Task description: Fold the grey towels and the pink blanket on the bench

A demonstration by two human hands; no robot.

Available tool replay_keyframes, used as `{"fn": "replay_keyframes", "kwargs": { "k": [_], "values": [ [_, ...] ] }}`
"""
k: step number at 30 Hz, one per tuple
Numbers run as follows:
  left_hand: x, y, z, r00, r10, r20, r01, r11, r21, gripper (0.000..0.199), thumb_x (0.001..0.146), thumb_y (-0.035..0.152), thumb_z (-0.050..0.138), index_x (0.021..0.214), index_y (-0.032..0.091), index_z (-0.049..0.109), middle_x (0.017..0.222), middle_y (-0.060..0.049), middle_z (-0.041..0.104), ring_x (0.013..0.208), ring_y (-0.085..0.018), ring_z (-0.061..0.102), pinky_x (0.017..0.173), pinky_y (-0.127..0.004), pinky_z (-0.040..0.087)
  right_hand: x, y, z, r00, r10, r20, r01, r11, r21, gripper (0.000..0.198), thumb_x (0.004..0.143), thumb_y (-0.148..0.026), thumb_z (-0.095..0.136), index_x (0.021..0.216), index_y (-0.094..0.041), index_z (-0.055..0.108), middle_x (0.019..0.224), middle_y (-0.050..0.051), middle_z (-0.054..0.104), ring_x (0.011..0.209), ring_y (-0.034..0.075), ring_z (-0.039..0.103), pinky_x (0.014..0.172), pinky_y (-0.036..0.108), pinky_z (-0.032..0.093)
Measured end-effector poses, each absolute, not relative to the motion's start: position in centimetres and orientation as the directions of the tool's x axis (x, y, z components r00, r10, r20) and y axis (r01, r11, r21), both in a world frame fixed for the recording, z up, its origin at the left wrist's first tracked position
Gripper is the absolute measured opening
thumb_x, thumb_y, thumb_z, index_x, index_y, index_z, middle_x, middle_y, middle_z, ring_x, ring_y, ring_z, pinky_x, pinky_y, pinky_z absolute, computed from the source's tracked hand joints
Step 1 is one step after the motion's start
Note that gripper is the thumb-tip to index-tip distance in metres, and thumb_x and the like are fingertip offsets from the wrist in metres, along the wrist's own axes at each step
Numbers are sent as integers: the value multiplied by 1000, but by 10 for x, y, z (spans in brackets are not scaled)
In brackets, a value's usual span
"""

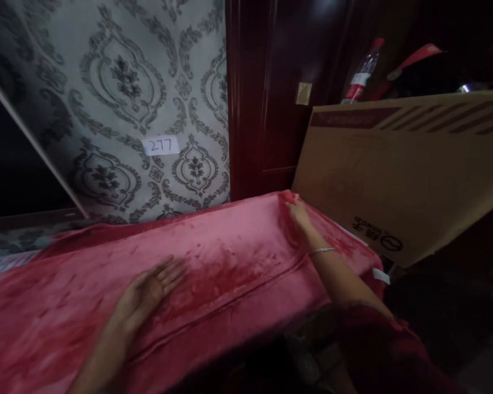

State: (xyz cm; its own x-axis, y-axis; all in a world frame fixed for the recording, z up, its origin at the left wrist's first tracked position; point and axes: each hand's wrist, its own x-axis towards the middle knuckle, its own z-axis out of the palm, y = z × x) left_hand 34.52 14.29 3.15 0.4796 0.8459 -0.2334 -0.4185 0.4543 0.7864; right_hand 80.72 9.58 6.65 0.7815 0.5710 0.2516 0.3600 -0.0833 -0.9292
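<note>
A pink plush blanket [213, 262] lies spread along a long raised surface, with darker red patches in its pile and a long fold near the front. My left hand [154, 287] is open over the blanket's middle, palm turned partly up and fingers stretched out; I cannot tell whether it touches the cloth. At the far right, my right hand [299, 216] has its fingers closed on the bunched far edge of the blanket. A thin bracelet circles that wrist. A small white tag [380, 276] sticks out at the blanket's right end.
Patterned wallpaper [123, 104] with a paper label [161, 145] reading 277 stands behind. A dark red door [267, 98] adjoins it. A large cardboard box [394, 180] leans at the right, with a plastic bottle [358, 82] behind it. A dark screen [16, 158] is at left.
</note>
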Motion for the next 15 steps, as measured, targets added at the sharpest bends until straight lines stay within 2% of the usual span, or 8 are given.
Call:
{"fn": "replay_keyframes", "kwargs": {
  "k": [4, 6, 10, 12, 15],
  "values": [
    [383, 172, 29, 478, 817, -322, -407, 531, 743, 28, 78, 17, 58, 105, 10, 61, 120, -24, 71, 118, -35, 68, 110, -55, 48, 725, 103, 53, 560, 750, 353, 477, 57, -877, 26, 82, -22, 59, 102, -19, 74, 103, 5, 76, 105, 24, 68, 92, 31, 53],
    [398, 186, 22, 478, 801, -360, -391, 561, 730, 21, 79, 16, 57, 100, 12, 59, 112, -23, 72, 113, -33, 71, 106, -53, 51, 686, 90, 34, 340, 827, 447, 555, 206, -806, 37, 85, -23, 54, 116, -23, 74, 119, 4, 74, 116, 25, 66, 99, 36, 51],
    [425, 206, 12, 455, 781, -428, -373, 604, 704, 7, 81, 17, 53, 88, 15, 56, 99, -21, 73, 102, -32, 74, 97, -49, 55, 640, 53, -6, 15, 921, 390, 573, 311, -758, 42, 94, -31, 47, 127, -25, 72, 125, 5, 72, 116, 26, 67, 101, 40, 52],
    [437, 211, 13, 436, 779, -451, -358, 610, 707, 3, 82, 15, 51, 83, 18, 52, 93, -18, 72, 95, -31, 75, 91, -47, 58, 634, 40, -17, -69, 928, 365, 552, 341, -761, 42, 97, -35, 44, 128, -25, 71, 127, 7, 71, 119, 26, 66, 102, 42, 51],
    [453, 216, 15, 429, 776, -462, -345, 613, 710, 10, 81, 13, 50, 77, 21, 46, 88, -14, 72, 87, -29, 76, 85, -45, 59, 640, 35, -22, -62, 918, 392, 517, 366, -774, 45, 99, -38, 43, 131, -22, 70, 131, 9, 69, 122, 26, 64, 105, 43, 50]
  ]
}}
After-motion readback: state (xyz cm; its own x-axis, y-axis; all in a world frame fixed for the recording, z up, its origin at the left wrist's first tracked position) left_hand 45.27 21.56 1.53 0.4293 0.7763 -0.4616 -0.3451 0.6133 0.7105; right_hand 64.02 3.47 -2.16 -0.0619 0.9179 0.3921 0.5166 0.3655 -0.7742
